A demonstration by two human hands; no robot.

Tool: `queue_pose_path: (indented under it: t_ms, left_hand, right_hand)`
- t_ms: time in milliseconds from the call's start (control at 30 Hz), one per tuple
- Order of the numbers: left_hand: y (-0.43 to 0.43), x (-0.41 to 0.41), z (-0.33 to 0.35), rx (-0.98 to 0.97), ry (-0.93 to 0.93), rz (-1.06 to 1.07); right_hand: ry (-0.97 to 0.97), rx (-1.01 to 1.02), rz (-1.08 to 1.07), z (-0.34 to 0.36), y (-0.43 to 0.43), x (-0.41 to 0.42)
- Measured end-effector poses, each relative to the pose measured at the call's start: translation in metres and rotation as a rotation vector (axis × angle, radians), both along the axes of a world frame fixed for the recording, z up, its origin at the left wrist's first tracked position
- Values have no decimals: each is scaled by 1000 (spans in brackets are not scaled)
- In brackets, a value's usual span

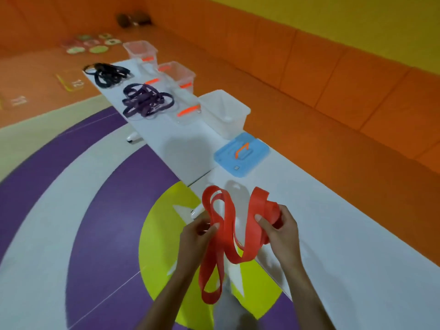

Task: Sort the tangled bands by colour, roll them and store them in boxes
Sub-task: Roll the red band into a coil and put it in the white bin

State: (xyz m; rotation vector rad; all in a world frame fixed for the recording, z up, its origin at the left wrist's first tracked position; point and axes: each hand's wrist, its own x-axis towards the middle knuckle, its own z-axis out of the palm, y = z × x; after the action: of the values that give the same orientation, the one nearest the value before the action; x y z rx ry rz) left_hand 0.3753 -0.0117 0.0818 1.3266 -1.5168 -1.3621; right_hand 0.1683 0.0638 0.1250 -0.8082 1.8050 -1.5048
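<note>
A long red band (227, 234) hangs in loops between both hands over the table's near edge. My right hand (279, 231) grips a partly rolled bundle of it. My left hand (196, 236) pinches several loose strands, and a loop dangles below towards the floor. Further along the white table (333, 222) lie a heap of purple bands (145, 101) and, beyond it, a heap of black bands (108, 73). Clear plastic boxes stand along the right side: an open one (225, 113) nearest, then others (177, 73) with orange handles.
A blue lid with an orange handle (241, 154) lies flat on the table in front of the nearest box. An orange padded bench (333, 79) runs along the wall to the right. The floor (95, 210) is purple, white and yellow.
</note>
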Motion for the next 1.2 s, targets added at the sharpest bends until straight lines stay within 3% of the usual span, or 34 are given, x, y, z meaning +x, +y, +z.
queue_pose_path:
  t_ms: [267,600,900,1100,1200]
  left_hand:
    - [-128,64,-4,17,-20,190]
    - [-347,89,14,42,-115,156]
    - [-524,82,-4,50,-212,-90]
    - [-633,78,-23,103,-390,-306]
    - [-668,73,-31,189,-394,-431]
  right_hand:
    - [-46,-8,118,-9,-162,66]
    - [29,-8,80,-16,-366,88]
    - [40,166,-163,-79,-492,99]
    - [35,426,-285,-115,-543,118]
    - [42,508,-280,-126,-560,125]
